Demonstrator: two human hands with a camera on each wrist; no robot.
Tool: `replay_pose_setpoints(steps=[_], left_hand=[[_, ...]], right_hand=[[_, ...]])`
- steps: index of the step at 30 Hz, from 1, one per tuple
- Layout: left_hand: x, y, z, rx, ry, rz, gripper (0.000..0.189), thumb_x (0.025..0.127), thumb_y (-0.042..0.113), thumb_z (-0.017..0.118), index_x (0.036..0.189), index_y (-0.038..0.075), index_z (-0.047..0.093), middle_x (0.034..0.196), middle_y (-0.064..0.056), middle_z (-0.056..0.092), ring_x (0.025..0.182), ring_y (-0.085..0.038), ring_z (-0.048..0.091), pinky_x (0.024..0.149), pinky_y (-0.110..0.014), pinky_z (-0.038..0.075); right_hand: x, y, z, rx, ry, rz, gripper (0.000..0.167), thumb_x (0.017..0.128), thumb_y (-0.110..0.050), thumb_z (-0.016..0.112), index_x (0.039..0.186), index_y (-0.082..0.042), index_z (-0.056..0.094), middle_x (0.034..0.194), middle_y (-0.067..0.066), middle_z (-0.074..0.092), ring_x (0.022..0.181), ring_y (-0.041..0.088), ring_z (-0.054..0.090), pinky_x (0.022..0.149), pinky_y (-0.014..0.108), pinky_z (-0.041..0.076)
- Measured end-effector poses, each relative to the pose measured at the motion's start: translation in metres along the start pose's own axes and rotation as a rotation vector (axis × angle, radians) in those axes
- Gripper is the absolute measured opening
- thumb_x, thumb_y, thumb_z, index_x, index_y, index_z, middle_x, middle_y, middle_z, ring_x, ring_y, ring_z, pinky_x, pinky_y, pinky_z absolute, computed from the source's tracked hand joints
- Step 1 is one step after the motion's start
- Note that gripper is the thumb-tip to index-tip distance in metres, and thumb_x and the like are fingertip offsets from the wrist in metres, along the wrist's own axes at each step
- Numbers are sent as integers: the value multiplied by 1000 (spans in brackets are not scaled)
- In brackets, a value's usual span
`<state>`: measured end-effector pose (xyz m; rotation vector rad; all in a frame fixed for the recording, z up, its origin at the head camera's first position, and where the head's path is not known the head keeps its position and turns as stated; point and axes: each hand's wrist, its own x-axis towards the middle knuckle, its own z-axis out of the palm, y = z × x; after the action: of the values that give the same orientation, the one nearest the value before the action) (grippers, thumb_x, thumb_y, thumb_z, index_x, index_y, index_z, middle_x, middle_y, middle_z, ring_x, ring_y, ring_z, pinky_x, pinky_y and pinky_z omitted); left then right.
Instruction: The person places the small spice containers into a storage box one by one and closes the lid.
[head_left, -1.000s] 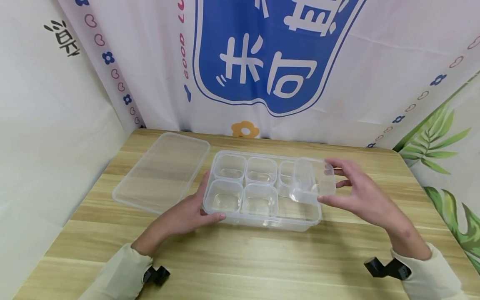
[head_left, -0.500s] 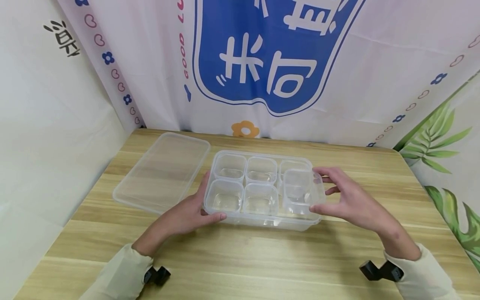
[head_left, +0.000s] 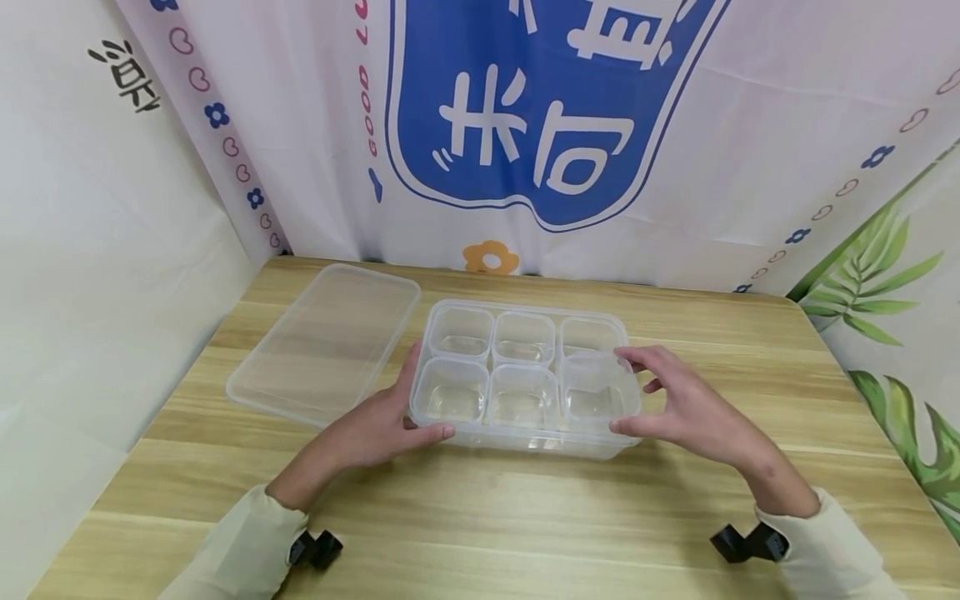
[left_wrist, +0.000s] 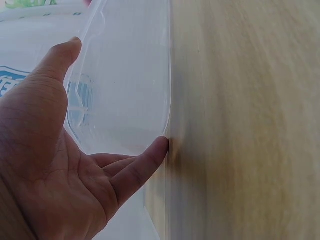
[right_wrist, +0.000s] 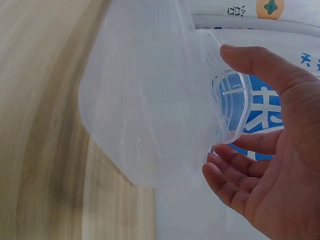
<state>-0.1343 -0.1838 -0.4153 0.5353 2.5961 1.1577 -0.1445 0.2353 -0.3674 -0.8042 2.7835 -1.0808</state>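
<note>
A large clear plastic container (head_left: pixel 534 441) stands on the table, holding several small square clear boxes in two rows. My left hand (head_left: pixel 378 425) grips its left end, thumb at the front rim. In the left wrist view that hand (left_wrist: pixel 65 145) has its fingers against the container's end wall (left_wrist: pixel 125 75). At the front right corner my right hand (head_left: pixel 682 406) pinches a small clear box (head_left: pixel 597 390) between thumb and fingers. Seen from the right wrist, this small box (right_wrist: pixel 235 102) sticks up above the large container (right_wrist: pixel 145 100). No contents show in the boxes.
A flat translucent lid (head_left: pixel 322 342) lies on the wooden table (head_left: pixel 480 533) to the left of the container. Behind the table hangs a printed curtain (head_left: pixel 315 167). A leaf-patterned cloth (head_left: pixel 892 333) hangs at the right.
My right hand has moved left and toward me, bringing the small box down into the front right place of the large container. The left hand has stayed put.
</note>
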Motion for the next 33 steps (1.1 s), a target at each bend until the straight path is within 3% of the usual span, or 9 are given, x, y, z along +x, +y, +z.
replay_pose_setpoints(steps=[8,20,33], left_hand=[[0,-1,0,-12,-3,5,124,90,57,75,161,28,-23,143,-25,52,97,-22,61,79,-40,51],[0,-2,0,-4,-1,11,124,90,57,75,162,27,-22,143,-24,52,101,-23,61,82,-42,50],[0,-2,0,2,3,14,124,90,58,75,162,27,-22,145,-23,51,105,-23,60,86,-44,49]], right_hand=[[0,4,4,-42,-5,3,85,82,-39,89,150,-9,48,136,12,53,106,24,54,87,50,47],[-1,3,6,-75,-48,-27,86,86,-41,85,151,-4,42,146,16,44,124,38,49,94,61,47],[-4,2,9,-126,-41,-63,84,87,-38,85,151,-2,44,145,15,44,132,38,43,99,64,42]])
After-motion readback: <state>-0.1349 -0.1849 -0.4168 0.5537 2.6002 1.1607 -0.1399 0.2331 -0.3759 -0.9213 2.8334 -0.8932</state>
